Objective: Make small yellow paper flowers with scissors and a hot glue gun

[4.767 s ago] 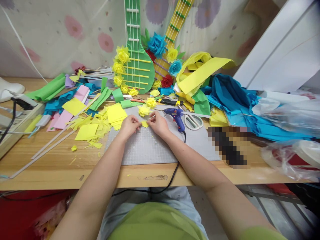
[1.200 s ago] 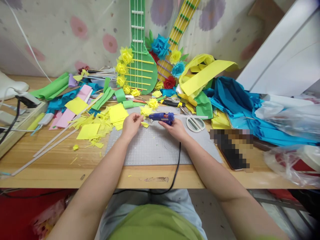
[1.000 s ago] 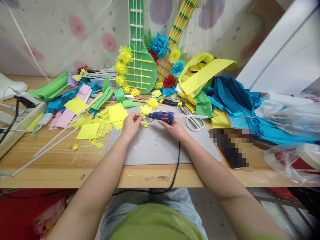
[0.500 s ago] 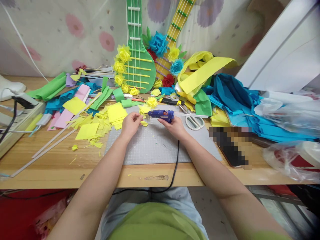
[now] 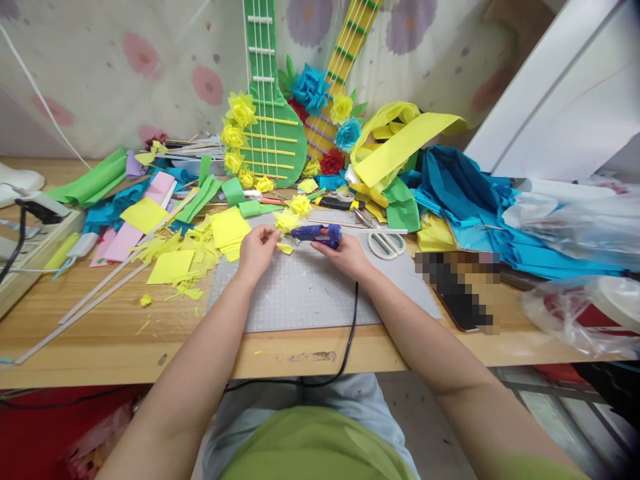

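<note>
My right hand (image 5: 343, 254) grips a blue hot glue gun (image 5: 317, 233), held level with its nozzle pointing left. The nozzle is close to a small yellow paper piece (image 5: 285, 248) that my left hand (image 5: 256, 248) pinches just above the grey cutting mat (image 5: 310, 293). The gun's black cord (image 5: 350, 333) runs back over the mat and off the table's front edge. A yellow paper flower (image 5: 286, 219) lies just beyond my fingers.
White-handled scissors (image 5: 387, 243) lie right of the gun. Yellow paper squares and scraps (image 5: 210, 240) are piled to the left, with long white sticks (image 5: 100, 293). Green (image 5: 273, 133) and yellow paper guitars, paper flowers and crepe sheets crowd the back. A blurred-out object (image 5: 460, 287) and plastic bags sit right.
Earlier both hands worked the yellow piece while the glue gun stood on the mat. My right hand has since picked the gun up and holds its nozzle by the piece; little movement in the last second.
</note>
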`<state>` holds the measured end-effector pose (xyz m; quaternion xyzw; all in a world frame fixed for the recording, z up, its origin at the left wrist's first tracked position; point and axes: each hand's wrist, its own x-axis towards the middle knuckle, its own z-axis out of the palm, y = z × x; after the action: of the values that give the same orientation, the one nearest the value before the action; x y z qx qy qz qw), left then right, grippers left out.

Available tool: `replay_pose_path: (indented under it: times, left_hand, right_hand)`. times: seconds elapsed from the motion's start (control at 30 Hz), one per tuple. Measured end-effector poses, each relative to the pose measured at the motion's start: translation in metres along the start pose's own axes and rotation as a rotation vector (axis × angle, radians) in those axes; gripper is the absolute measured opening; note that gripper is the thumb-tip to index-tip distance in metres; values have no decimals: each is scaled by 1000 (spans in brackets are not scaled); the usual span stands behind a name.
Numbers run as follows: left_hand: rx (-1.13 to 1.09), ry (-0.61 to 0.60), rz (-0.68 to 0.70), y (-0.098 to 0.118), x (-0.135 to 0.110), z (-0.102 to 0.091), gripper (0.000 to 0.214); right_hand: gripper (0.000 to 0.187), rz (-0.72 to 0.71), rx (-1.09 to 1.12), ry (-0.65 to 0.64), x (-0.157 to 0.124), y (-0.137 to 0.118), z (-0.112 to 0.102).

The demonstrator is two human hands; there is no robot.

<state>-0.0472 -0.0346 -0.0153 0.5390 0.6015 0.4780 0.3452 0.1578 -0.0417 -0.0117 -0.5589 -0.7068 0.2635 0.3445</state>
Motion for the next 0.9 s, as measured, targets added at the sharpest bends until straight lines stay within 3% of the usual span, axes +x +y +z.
replay_pose_path:
  times: [0.2,0.43,0.67,0.8,0.9]
  left_hand:
    - [-52,23,-41,3,1,0,17]
    - [-213,7,-104,7,2,-3,21]
    - [-459,30,-216,10,5,-8,35]
    - [-600,-34,-241,10,7,-12,41]
    - [-588,-13,-289,11,8,-13,35]
  right_hand:
    - [40,3,35,-22,0,-2,-6]
    - [40,252,304,132,7,7,-19]
    - [43,242,572,234,19,27,-19]
    - [43,239,619,234,21,28,-18]
    - [43,236,625,221,20,29,-18]
